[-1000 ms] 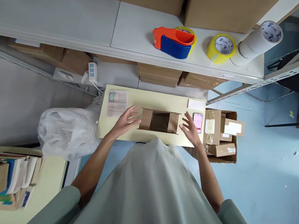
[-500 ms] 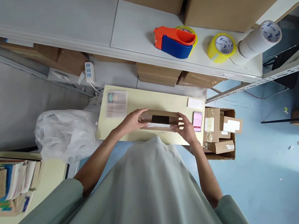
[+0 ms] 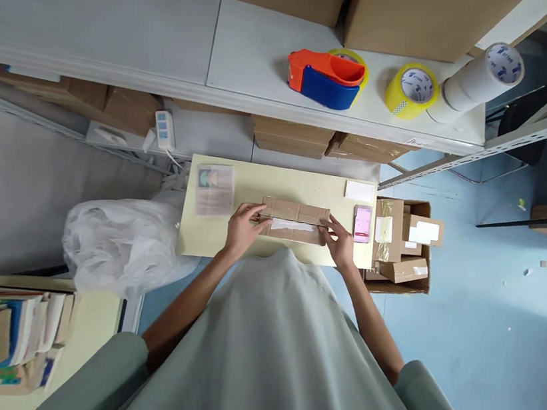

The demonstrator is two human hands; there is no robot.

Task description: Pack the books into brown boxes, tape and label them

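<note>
A small long cardboard box [image 3: 295, 212] sits on the cream table [image 3: 277, 180] in front of me. Its two long flaps lie folded over the top, and a torn white strip shows on the nearer one. Around the box's left end are the fingers of my left hand [image 3: 244, 228], gripping its edge. At the right end my right hand [image 3: 340, 242] grips the box in the same way, thumb on the near flap. What lies inside the box is hidden by the flaps.
On the table lie a translucent plastic sleeve [image 3: 215, 190], a phone [image 3: 362, 224] and a white card [image 3: 359, 191]. A carton of small boxes [image 3: 424, 272] stands right. The shelf holds a tape dispenser [image 3: 324, 77] and tape rolls [image 3: 412, 91]. White plastic bags [image 3: 120, 242] bulge at left.
The box's long flaps have been folded down; its open inside with a dark item showed before. My left hand has shifted slightly right and down along the box end.
</note>
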